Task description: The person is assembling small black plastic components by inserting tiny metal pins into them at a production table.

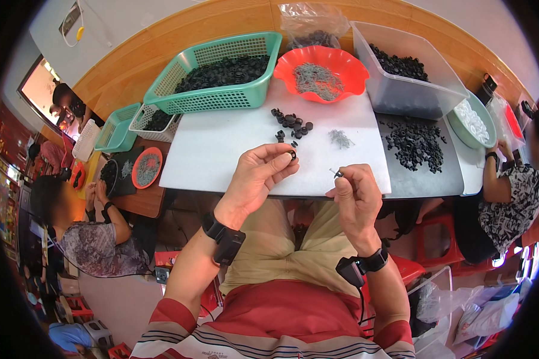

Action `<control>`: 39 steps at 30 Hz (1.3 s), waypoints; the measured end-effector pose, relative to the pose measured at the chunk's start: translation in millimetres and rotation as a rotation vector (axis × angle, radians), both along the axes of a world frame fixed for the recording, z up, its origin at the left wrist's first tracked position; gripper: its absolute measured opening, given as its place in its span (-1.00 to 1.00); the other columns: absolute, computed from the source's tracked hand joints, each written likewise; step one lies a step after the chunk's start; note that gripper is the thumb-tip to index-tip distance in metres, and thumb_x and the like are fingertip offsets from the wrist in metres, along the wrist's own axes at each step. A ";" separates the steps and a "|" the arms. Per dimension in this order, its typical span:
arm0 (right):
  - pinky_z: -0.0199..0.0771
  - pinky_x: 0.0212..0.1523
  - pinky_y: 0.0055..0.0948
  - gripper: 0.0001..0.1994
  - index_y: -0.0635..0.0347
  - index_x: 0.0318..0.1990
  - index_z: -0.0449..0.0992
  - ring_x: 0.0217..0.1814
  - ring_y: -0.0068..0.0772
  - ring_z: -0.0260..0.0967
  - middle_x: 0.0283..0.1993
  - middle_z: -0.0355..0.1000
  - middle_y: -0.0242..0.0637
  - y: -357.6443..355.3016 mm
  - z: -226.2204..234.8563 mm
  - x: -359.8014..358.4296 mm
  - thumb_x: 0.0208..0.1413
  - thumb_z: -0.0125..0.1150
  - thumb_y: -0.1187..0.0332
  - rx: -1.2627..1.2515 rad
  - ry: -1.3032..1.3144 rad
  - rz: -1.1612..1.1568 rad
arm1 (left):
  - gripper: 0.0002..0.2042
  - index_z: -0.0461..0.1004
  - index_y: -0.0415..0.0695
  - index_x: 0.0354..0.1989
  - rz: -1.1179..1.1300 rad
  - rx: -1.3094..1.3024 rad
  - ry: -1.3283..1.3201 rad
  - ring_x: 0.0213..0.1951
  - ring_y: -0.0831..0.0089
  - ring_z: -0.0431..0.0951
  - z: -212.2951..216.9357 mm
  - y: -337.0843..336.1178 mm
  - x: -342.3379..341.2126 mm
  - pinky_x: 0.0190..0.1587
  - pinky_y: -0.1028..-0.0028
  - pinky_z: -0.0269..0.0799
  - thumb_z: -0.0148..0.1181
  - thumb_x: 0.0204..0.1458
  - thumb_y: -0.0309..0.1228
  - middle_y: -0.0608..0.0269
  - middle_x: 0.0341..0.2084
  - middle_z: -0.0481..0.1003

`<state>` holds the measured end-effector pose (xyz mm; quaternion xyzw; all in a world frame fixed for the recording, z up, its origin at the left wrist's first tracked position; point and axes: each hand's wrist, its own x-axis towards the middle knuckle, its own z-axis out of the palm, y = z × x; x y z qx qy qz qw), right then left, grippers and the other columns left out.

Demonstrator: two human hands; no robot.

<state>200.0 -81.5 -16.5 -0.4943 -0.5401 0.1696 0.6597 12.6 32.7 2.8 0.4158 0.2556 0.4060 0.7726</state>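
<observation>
My left hand point(257, 175) pinches a small round black plastic part point(293, 155) between thumb and fingertips, over the white work surface point(215, 149). To its right, near the front edge, my right hand point(360, 194) grips a small black piece point(339, 174) with a thin grey metal pin point(332, 170) sticking out toward the left. The two parts are apart. Just beyond my left hand lies a loose group of black round caps point(293, 122). A little pile of thin grey pins point(341, 139) rests beyond my right hand.
Along the back stand a green basket point(221, 99) of black parts, a red scalloped bowl point(286, 60) of grey pins and a clear bin point(413, 96). Black clips point(414, 145) cover a dark mat at right. Co-workers sit at left point(105, 245) and right point(503, 203).
</observation>
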 end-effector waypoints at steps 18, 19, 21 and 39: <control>0.61 -0.39 -0.57 -0.88 0.34 -0.10 0.47 -0.34 -0.54 0.46 -0.16 0.41 -0.21 0.6 1.6 -7.4 0.28 0.24 0.52 0.016 0.019 0.040 | -0.79 0.56 -0.25 0.00 -0.118 -0.084 -0.092 -0.08 0.36 0.67 1.4 -11.6 2.3 0.09 0.37 0.66 0.24 0.20 -0.59 0.08 -0.08 0.62; 0.60 -0.39 -0.57 -0.88 0.34 -0.10 0.47 -0.34 -0.53 0.46 -0.16 0.42 -0.21 0.9 2.3 -8.1 0.28 0.24 0.52 0.011 0.015 0.041 | -0.79 0.56 -0.25 0.00 -0.120 -0.085 -0.091 -0.08 0.36 0.67 1.6 -12.2 2.6 0.09 0.37 0.66 0.24 0.20 -0.59 0.08 -0.08 0.62; 0.59 -0.39 -0.57 -0.89 0.33 -0.11 0.48 -0.34 -0.53 0.46 -0.16 0.42 -0.21 2.2 1.5 -9.6 0.28 0.24 0.52 0.022 0.015 0.045 | -0.77 0.56 -0.26 0.03 -0.131 -0.073 -0.091 -0.08 0.36 0.66 1.6 -13.5 2.7 0.11 0.38 0.64 0.25 0.22 -0.54 0.12 -0.07 0.61; 0.43 -0.39 -0.47 -0.85 0.27 -0.12 0.53 -0.38 -0.43 0.40 -0.24 0.46 -0.22 6.5 3.2 -16.2 0.21 0.33 0.48 -0.003 -0.037 0.054 | -0.77 0.57 -0.24 0.03 -0.205 -0.084 -0.128 -0.05 0.37 0.66 0.6 -19.5 3.3 0.12 0.39 0.63 0.25 0.21 -0.54 0.12 -0.06 0.61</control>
